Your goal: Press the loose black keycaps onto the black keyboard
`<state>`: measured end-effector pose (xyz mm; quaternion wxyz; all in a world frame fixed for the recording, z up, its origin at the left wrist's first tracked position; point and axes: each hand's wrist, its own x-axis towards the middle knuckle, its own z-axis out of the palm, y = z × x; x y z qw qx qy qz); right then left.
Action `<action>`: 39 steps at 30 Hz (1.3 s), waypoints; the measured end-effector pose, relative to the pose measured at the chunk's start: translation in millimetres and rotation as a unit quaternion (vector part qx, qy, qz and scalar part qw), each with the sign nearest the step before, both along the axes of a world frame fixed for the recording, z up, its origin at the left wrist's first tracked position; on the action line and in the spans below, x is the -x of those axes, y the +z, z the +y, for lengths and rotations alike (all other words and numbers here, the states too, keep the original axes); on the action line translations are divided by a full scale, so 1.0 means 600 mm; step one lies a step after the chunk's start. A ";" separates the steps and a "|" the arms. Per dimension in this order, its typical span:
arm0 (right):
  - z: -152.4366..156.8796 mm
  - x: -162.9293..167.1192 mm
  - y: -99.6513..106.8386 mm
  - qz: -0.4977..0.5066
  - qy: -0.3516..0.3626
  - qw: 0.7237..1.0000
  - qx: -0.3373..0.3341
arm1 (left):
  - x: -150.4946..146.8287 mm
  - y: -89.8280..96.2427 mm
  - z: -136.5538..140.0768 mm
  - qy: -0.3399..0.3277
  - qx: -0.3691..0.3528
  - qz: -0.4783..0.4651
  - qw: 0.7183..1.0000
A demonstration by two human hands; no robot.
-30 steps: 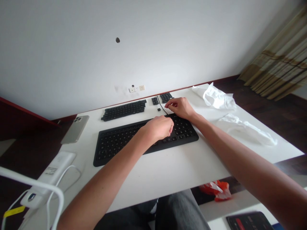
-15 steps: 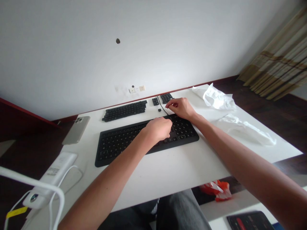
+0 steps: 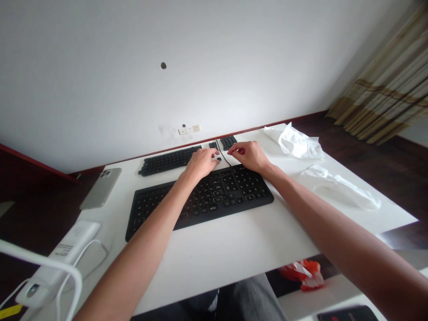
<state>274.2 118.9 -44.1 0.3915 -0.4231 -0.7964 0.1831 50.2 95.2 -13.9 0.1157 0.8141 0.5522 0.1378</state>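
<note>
Left hand point(image 3: 202, 161) — grip parted, empty, beside a loose key point(image 3: 219, 158); right hand point(image 3: 250, 156) curled over the keyboard point(image 3: 230, 189) — its hold unclear.

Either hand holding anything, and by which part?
Left hand: nothing evidently held, fingers parted near a loose key. Right hand: fingers curled, cannot tell.

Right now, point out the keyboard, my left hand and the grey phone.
Keyboard point(image 3: 203, 199), head view, near its middle.
Left hand point(image 3: 201, 162), head view, back of the hand.
Grey phone point(image 3: 101, 190), head view, on its upturned back.
</note>
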 end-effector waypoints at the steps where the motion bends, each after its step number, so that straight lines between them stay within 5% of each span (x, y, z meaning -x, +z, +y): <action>1: 0.001 -0.001 -0.001 0.001 -0.001 1.000 -0.001 | -0.002 -0.007 0.002 0.000 -0.004 -0.005 1.000; 9: 0.002 0.002 -0.003 -0.001 -0.008 1.000 0.011 | -0.014 -0.026 0.009 -0.003 -0.035 -0.003 0.999; 27: 0.005 0.000 -0.004 -0.017 -0.017 1.000 0.009 | -0.016 -0.014 -0.001 0.007 -0.024 0.004 1.000; 34: 0.005 -0.004 0.000 -0.039 -0.041 0.998 0.015 | -0.058 0.053 -0.085 -0.112 0.015 -0.060 0.992; 39: 0.004 -0.003 -0.003 -0.031 -0.030 0.999 0.024 | -0.093 0.084 -0.157 -0.172 0.084 0.012 0.981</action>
